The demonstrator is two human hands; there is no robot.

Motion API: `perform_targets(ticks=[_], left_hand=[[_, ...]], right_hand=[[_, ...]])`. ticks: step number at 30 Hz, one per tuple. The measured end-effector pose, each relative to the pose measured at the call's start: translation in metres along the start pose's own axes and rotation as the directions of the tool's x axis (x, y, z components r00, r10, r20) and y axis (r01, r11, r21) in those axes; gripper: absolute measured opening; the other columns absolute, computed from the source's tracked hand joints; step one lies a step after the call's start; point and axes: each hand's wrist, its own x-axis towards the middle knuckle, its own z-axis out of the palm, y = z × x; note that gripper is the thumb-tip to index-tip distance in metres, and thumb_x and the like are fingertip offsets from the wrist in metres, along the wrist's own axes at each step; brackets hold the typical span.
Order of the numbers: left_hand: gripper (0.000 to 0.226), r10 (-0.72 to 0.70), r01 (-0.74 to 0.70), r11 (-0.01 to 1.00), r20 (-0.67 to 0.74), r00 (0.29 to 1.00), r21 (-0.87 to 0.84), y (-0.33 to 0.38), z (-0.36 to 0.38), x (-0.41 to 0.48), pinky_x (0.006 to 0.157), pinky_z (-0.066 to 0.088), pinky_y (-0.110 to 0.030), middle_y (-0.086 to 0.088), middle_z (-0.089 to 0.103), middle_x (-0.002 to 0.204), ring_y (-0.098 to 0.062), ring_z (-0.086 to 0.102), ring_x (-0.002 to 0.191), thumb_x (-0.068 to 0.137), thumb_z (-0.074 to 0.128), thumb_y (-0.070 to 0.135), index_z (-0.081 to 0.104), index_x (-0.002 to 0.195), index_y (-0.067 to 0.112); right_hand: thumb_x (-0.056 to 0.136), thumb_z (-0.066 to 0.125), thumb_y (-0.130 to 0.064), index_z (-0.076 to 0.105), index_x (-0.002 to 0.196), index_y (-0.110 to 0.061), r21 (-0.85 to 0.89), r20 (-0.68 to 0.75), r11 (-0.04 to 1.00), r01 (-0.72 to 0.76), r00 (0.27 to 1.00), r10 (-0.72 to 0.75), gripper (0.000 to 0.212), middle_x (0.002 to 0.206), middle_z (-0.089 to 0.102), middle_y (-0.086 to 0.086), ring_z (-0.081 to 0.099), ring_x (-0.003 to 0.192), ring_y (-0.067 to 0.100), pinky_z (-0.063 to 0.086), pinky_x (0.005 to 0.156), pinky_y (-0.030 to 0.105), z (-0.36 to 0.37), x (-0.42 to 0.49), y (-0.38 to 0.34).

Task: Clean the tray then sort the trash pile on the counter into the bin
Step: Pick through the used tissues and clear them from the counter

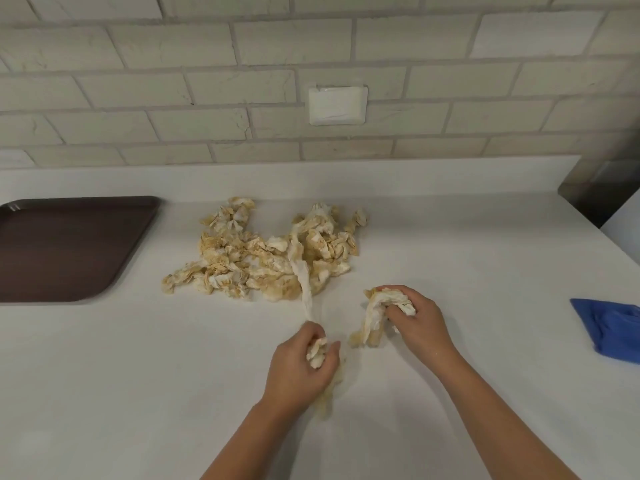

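Both forearms reach in from the near edge of the white worktop (pixel 138 375), angled toward the trash pile (pixel 263 251), a loose heap of crumpled, yellow-stained paper napkins lying on the worktop below the tiled wall.

The left hand (pixel 301 368) sits just on the near side of the pile, knuckles up, wrist low over the surface. Its grip is closed: fingers and thumb are curled round the bunched end of a long twisted napkin strip (pixel 301 268). The strip runs taut from the fist up across the pile's near edge into the heap. A bit more stained paper seems to trail under the wrist, though it is too blurred to be sure.

The right hand (pixel 415 323) is to the near right of the pile and apart from it, palm down, fingers folded in. That grip is also closed, clutching a crumpled napkin wad (pixel 375 313) whose loose tail hangs down to the worktop between the two hands.

The brown tray (pixel 69 247) lies flat to the left of the pile, well apart. A blue cloth (pixel 613 327) lies crumpled far to the pile's right, at the edge of view.
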Motion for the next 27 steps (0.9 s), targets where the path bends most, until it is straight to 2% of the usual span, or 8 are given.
perform_targets(ticks=[4, 6, 9, 13, 17, 20, 23, 27], left_hand=[[0.069, -0.352, 0.345, 0.886, -0.035, 0.935, 0.309, 0.012, 0.011, 0.015, 0.073, 0.044, -0.026, 0.009, 0.059, 0.106, -0.02, 0.061, 0.095, 0.085, 0.054, 0.053, 0.028, 0.141, 0.025], [0.051, -0.379, 0.34, 0.802, -0.021, 0.925, 0.491, 0.014, 0.015, 0.023, 0.075, 0.046, -0.028, 0.001, 0.055, 0.112, -0.024, 0.06, 0.097, 0.089, 0.048, 0.051, 0.049, 0.128, 0.019], [0.036, -0.296, 0.232, 0.76, 0.006, 0.955, 0.607, 0.017, 0.018, 0.019, 0.059, 0.038, -0.026, 0.0, 0.049, 0.112, -0.021, 0.061, 0.08, 0.092, 0.045, 0.045, 0.06, 0.103, 0.014], [0.025, -0.087, 0.096, 0.893, -0.041, 0.995, 0.439, 0.003, 0.013, 0.012, 0.051, 0.034, -0.02, 0.014, 0.056, 0.11, -0.012, 0.061, 0.07, 0.083, 0.065, 0.042, 0.067, 0.082, 0.017], [0.009, 0.234, -0.241, 0.93, 0.06, 0.971, 0.276, -0.002, 0.007, 0.006, 0.059, 0.048, -0.019, 0.012, 0.069, 0.1, -0.006, 0.059, 0.083, 0.069, 0.07, 0.02, 0.065, 0.077, 0.022], [0.018, 0.197, -0.214, 0.972, 0.163, 0.967, 0.094, 0.005, 0.007, -0.002, 0.063, 0.044, -0.016, 0.015, 0.061, 0.083, -0.001, 0.054, 0.077, 0.071, 0.059, 0.024, 0.053, 0.085, 0.032], [0.03, 0.104, -0.113, 0.993, 0.211, 0.972, 0.031, 0.006, 0.009, -0.008, 0.073, 0.038, -0.004, 0.023, 0.06, 0.095, 0.002, 0.055, 0.09, 0.076, 0.054, 0.028, 0.06, 0.105, 0.031], [0.025, 0.204, -0.229, 0.963, 0.168, 0.964, 0.143, 0.006, 0.014, -0.007, 0.063, 0.04, -0.016, 0.015, 0.056, 0.077, -0.002, 0.049, 0.078, 0.079, 0.056, 0.045, 0.065, 0.073, 0.022]], right_hand=[[0.07, 0.052, -0.019, 0.067, 0.09, -0.035, -0.002, -0.015, 1.0, -0.03, 0.999, 0.03, 0.03, 0.084, 0.068, -0.031, 0.061, 0.082, -0.012, 0.043, 0.065, 0.003, -0.001, -0.005, -0.002], [0.067, 0.05, -0.021, 0.068, 0.091, -0.034, 0.001, -0.014, 0.999, -0.045, 0.999, 0.045, 0.033, 0.084, 0.069, -0.029, 0.061, 0.082, -0.012, 0.042, 0.065, 0.003, -0.001, -0.009, 0.0], [0.067, 0.05, -0.022, 0.067, 0.09, -0.036, 0.003, -0.021, 0.998, -0.057, 0.998, 0.057, 0.032, 0.086, 0.069, -0.027, 0.061, 0.082, -0.012, 0.043, 0.066, 0.003, -0.003, -0.013, 0.001], [0.08, 0.056, -0.007, 0.067, 0.092, -0.033, 0.018, -0.031, 0.998, -0.056, 0.998, 0.056, 0.031, 0.093, 0.069, -0.02, 0.061, 0.083, -0.013, 0.043, 0.067, 0.003, -0.007, -0.015, 0.002], [0.082, 0.055, -0.002, 0.07, 0.098, -0.026, 0.017, -0.042, 0.998, -0.065, 0.997, 0.066, 0.033, 0.096, 0.07, -0.015, 0.062, 0.083, -0.01, 0.043, 0.066, 0.004, -0.011, -0.017, 0.008], [0.082, 0.055, 0.001, 0.07, 0.1, -0.023, 0.024, -0.057, 0.997, -0.068, 0.996, 0.069, 0.034, 0.097, 0.07, -0.014, 0.062, 0.084, -0.008, 0.043, 0.067, 0.004, -0.012, -0.017, 0.009], [0.082, 0.055, 0.003, 0.07, 0.1, -0.024, 0.03, -0.072, 0.997, -0.07, 0.995, 0.072, 0.035, 0.098, 0.07, -0.015, 0.062, 0.085, -0.008, 0.043, 0.068, 0.004, -0.014, -0.018, 0.008], [0.083, 0.054, 0.003, 0.069, 0.1, -0.024, 0.021, -0.083, 0.996, -0.083, 0.993, 0.084, 0.035, 0.098, 0.069, -0.017, 0.061, 0.082, -0.013, 0.042, 0.065, 0.002, -0.02, -0.023, 0.009]])
